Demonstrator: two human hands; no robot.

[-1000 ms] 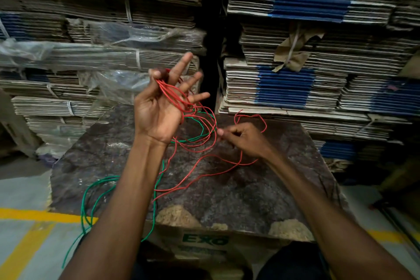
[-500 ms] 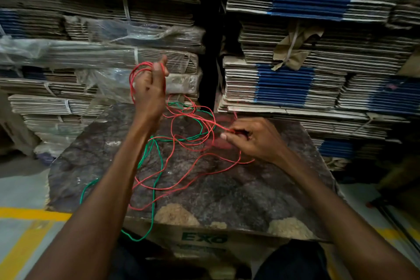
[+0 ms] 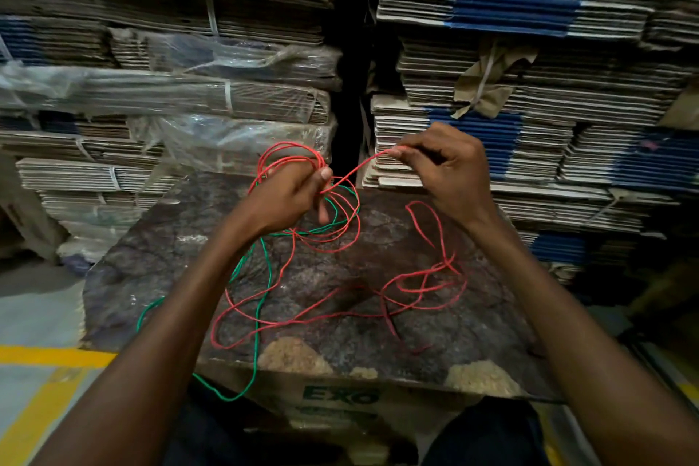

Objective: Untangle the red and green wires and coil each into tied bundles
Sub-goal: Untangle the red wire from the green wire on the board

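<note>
Red wire (image 3: 342,178) runs taut, up and rightward, from our left hand (image 3: 281,197), clamped on the red coil, to our right hand's (image 3: 448,170) pinching grip. Slack red and green wire (image 3: 261,291) sprawl across the counter (image 3: 151,269) below.

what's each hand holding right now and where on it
Left hand grips the looped coils of the red wire; right hand pinches a single strand of it, lifted off the loops.

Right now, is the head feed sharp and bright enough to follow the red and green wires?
Head view: dim and warm, yet the red wire and green wire stand out against the dark mottled board; the cardboard stacks bow from wide-angle distortion and smear softly towards the edges; both hands are slightly soft; no glare.
</note>
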